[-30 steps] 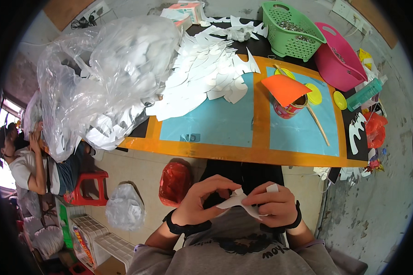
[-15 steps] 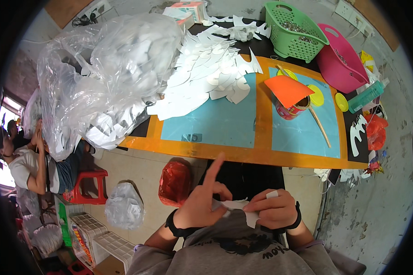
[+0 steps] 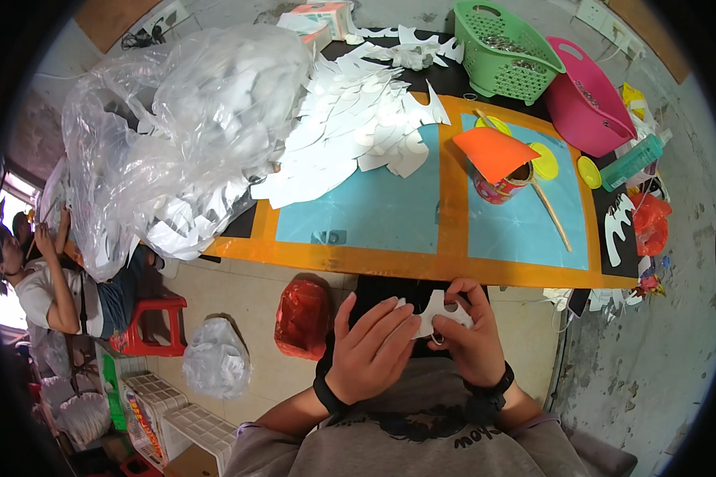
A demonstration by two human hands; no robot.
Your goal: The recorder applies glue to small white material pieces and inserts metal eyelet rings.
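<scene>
Over my lap, just below the table's front edge, my right hand (image 3: 467, 342) grips a small white paper cutout (image 3: 440, 312). My left hand (image 3: 372, 347) lies flat with fingers together, its fingertips pressing on the left part of the same cutout. Both wrists wear dark bands. On the table ahead, a heap of white paper cutouts (image 3: 350, 135) spreads over a blue mat with an orange border (image 3: 374, 215).
A big clear plastic bag of white cutouts (image 3: 175, 135) fills the table's left. A tin with an orange sheet on it (image 3: 497, 167), a wooden stick (image 3: 550, 213), a green basket (image 3: 505, 52) and a pink basket (image 3: 585, 99) stand right. A red bag (image 3: 302, 318) sits on the floor; a person sits far left.
My left hand, whose finger pointed up half a second ago, has come down flat onto the cutout. The right hand has kept its grip in about the same place.
</scene>
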